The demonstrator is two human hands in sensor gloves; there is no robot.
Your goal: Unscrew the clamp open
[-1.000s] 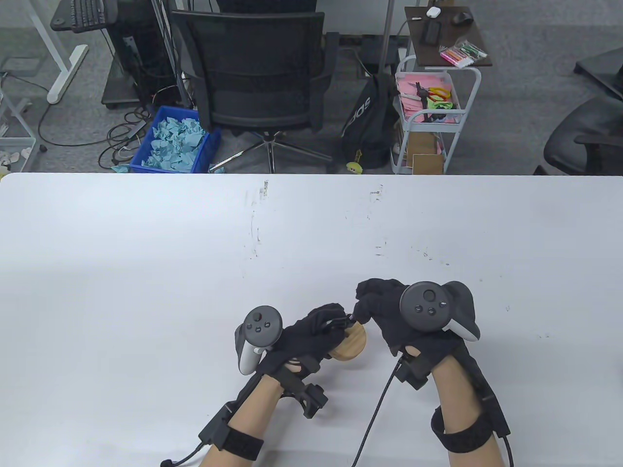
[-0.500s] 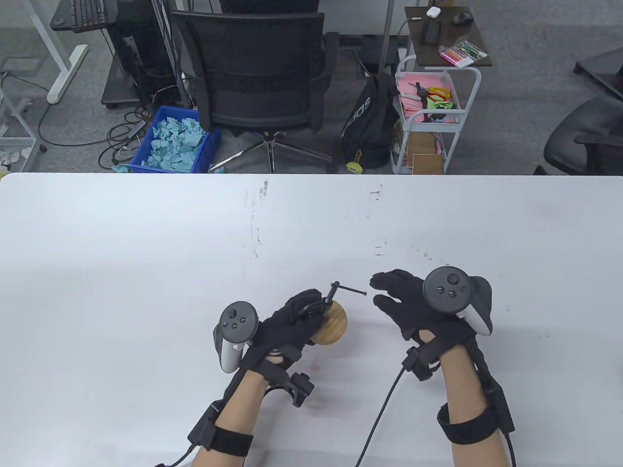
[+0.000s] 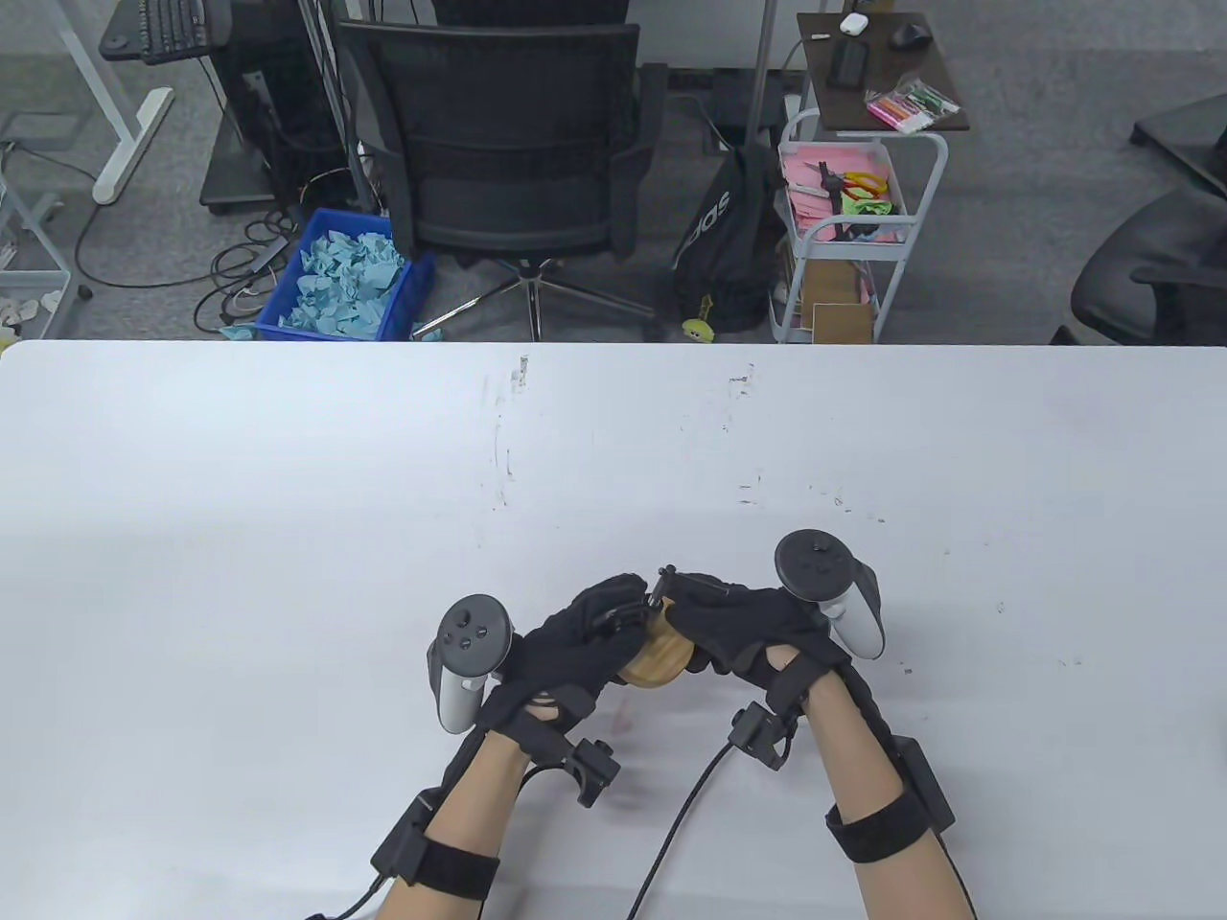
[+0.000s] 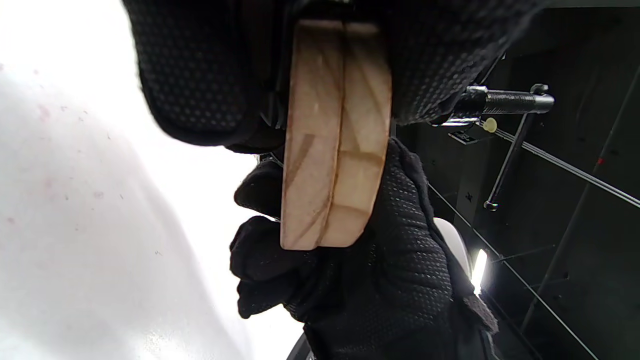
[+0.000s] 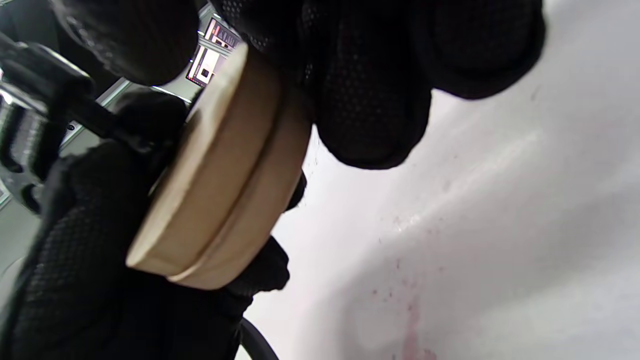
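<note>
A small black metal clamp (image 3: 640,613) squeezes two round wooden discs (image 3: 657,659) together, held just above the white table (image 3: 288,498). My left hand (image 3: 613,618) grips the clamp's frame and the discs' left side. My right hand (image 3: 705,628) wraps the discs' right side, fingers over the top. The screw's T-bar handle (image 3: 666,576) sticks out above the right fingers. In the left wrist view the discs (image 4: 335,135) show edge-on, with the screw (image 4: 510,102) and its T-bar (image 4: 507,160) free of fingers. The right wrist view shows the discs (image 5: 220,185) under my right fingertips (image 5: 370,100).
Both hands work near the table's front middle. Beyond the far edge stand a black office chair (image 3: 508,144), a blue bin of paper (image 3: 350,278) and a white trolley (image 3: 844,240). Cables run back from both wrists.
My right hand had let go and opened to the right half a second ago; it has come back left and closed over the discs. The left hand with the clamp has barely moved.
</note>
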